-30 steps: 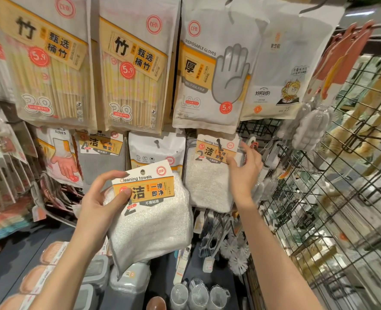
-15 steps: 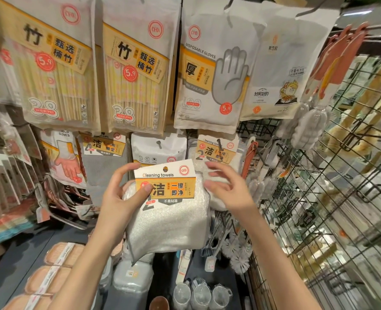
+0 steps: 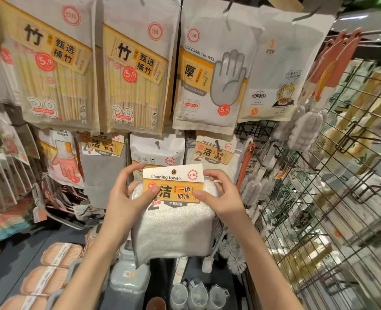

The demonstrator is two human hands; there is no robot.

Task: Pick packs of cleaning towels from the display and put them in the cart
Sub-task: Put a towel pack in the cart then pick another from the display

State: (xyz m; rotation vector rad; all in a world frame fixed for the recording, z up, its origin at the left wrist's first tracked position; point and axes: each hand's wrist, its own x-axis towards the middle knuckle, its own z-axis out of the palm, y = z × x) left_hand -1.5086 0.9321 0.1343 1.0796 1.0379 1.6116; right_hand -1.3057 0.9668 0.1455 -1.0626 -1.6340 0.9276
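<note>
A white pack of cleaning towels (image 3: 174, 229) with an orange and white header card is held in front of the display, at the centre of the view. My left hand (image 3: 127, 198) grips its left edge, thumb on the card. My right hand (image 3: 221, 195) grips its right edge the same way. Behind it, another white cleaning towel pack (image 3: 216, 153) hangs on a hook of the display. A grey towel pack (image 3: 102, 166) hangs further left. No cart is in view.
Chopstick packs (image 3: 136, 70) and disposable glove packs (image 3: 209, 74) hang above. A black wire rack (image 3: 332, 198) with brushes and sponges stands at the right. On the dark shelf below lie scrub pads (image 3: 51, 271), a grey box (image 3: 129, 276) and small cups (image 3: 198, 296).
My right hand left the hanging towel pack and came down onto the pack held by my left hand. The pack moved right and up to the centre, now held by both hands.
</note>
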